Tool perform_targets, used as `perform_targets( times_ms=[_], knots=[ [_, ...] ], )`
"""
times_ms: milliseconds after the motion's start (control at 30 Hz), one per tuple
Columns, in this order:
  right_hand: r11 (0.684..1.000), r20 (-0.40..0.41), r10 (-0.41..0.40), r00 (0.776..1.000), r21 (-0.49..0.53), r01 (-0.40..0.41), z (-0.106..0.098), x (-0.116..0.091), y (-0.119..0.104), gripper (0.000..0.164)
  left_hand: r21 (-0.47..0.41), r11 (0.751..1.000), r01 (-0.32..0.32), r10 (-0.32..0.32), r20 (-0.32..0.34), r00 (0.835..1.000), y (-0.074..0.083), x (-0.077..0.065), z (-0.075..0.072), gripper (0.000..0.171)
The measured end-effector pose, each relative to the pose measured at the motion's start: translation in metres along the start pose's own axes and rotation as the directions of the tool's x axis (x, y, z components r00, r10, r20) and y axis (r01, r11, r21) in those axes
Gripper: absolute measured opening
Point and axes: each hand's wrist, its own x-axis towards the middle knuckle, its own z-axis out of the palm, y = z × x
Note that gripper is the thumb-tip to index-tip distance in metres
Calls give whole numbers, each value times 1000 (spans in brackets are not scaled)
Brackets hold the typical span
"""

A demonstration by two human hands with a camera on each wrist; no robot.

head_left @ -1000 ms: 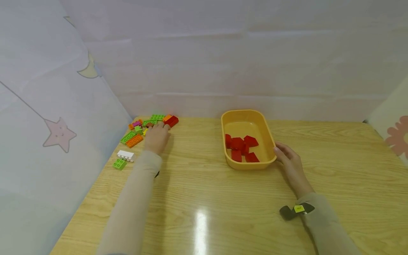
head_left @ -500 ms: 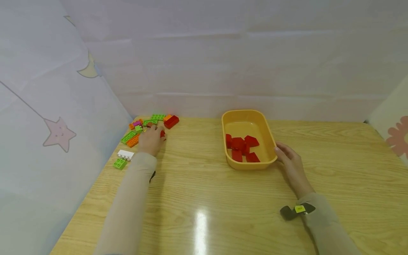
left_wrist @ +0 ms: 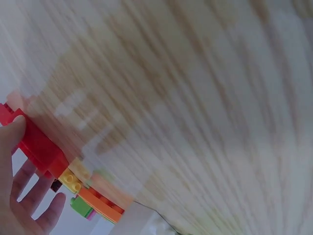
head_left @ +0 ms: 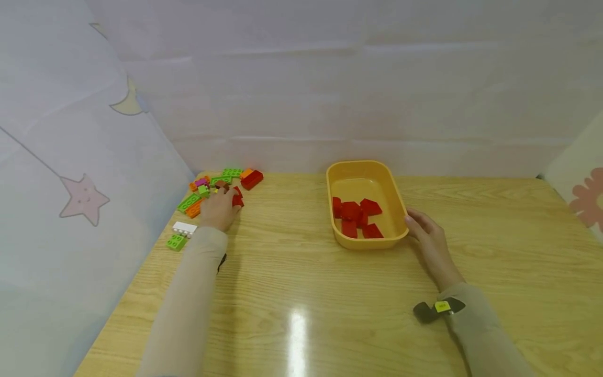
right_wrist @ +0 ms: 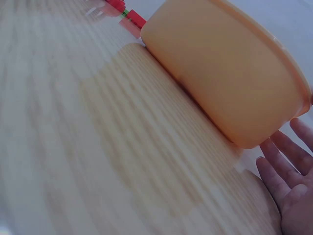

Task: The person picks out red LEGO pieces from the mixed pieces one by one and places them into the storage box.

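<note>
In the head view, my left hand [head_left: 219, 209] is among the toy bricks at the far left of the table. It holds a red toy brick [head_left: 237, 198]; the left wrist view shows the thumb on the near face of that brick [left_wrist: 39, 142], the other fingers behind it. My right hand [head_left: 431, 248] holds the near right corner of a yellow plastic bin [head_left: 335, 230], thumb at the rim and fingers along the outer wall. Several red bricks [head_left: 350, 211] lie inside, toward the bin's near end.
Around the left hand lie green [head_left: 189, 202], orange [head_left: 194, 209] and brown bricks [head_left: 221, 184]. A dark red brick [head_left: 252, 179] sits farther back. Closer in are a white brick [head_left: 184, 228] and a green one [head_left: 176, 242]. A papered wall [head_left: 282, 104] rises behind the table.
My left hand has drawn back slightly toward the near left, and a red brick now shows at its fingers, apart from the dark red one. The right hand and bin stay in place.
</note>
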Motion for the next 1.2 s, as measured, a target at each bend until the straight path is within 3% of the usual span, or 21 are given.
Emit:
perform_targets(
  times_ms=[400,633,833,1200],
  knots=[
    [996,4,-20,1000,-82,20,-1,2,1,54,-84,996,35,-34,7,999,4,3,-2,42],
    [991,10,-41,999,-127,42,0,1,0,54,-230,973,28,-48,-83,995,1,3,-5,41],
    [984,8,-60,998,-165,61,0,0,0,54,-273,960,-70,18,-189,982,7,5,-4,43],
    [985,6,-52,999,-167,52,-1,0,1,54,-259,929,-264,192,-273,943,58,8,-14,40]
  ],
)
